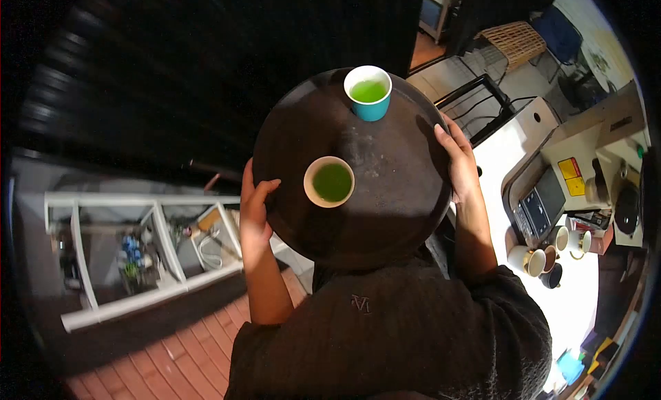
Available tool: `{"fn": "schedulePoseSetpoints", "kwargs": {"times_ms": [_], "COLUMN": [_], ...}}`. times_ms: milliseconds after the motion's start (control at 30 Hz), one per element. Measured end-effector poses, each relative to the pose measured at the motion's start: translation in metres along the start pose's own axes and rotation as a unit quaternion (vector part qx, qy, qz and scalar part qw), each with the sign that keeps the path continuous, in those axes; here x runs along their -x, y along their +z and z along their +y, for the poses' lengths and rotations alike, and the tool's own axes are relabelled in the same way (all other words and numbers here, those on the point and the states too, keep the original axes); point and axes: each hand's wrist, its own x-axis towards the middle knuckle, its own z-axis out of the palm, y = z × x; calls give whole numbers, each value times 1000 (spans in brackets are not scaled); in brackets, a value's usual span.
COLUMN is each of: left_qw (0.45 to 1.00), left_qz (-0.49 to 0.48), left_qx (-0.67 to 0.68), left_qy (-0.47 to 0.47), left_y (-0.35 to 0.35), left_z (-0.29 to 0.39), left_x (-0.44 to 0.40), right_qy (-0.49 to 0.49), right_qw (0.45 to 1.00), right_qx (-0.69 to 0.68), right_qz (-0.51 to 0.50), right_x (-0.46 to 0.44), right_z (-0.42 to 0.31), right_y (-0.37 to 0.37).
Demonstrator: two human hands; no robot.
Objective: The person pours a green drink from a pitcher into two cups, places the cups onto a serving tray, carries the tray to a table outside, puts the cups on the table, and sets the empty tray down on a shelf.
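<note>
A round dark tray (pixel 385 214) is held level in front of the dark shirt, between both hands. My left hand (pixel 255 206) grips its left rim, thumb on top. My right hand (pixel 460 155) closes on the right rim, its thumb also over the edge and the other fingers partly hidden. Near the tray's far edge stands a teal cup (pixel 372 111) with a white inside and bright green liquid. Left of the tray's middle is a second cup (pixel 309 182) with a pale tan rim, holding darker green liquid. Neither hand touches the cups.
On the right, a white counter (pixel 492 148) bears a device with a dark screen (pixel 544 200) and several cups, including a white one (pixel 527 261). A white frame (pixel 158 241) lies to the left above red-brown planks (pixel 165 362). A woven seat (pixel 515 43) stands at the upper right.
</note>
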Motion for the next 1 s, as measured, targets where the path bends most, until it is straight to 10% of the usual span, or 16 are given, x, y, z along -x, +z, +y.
{"fn": "schedulePoseSetpoints", "kwargs": {"times_ms": [533,1000], "left_qw": [917,786], "left_qz": [-375,-573], "left_qx": [-114,-199], "left_qy": [-76,-121], "left_y": [183,450], "left_z": [26,-31], "left_x": [-399,-481], "right_qy": [-112,-186], "right_qw": [913,739], "right_qx": [47,-52], "right_qz": [388,645], "right_x": [-154,-199], "right_z": [-36,-40], "right_y": [28,-42]}}
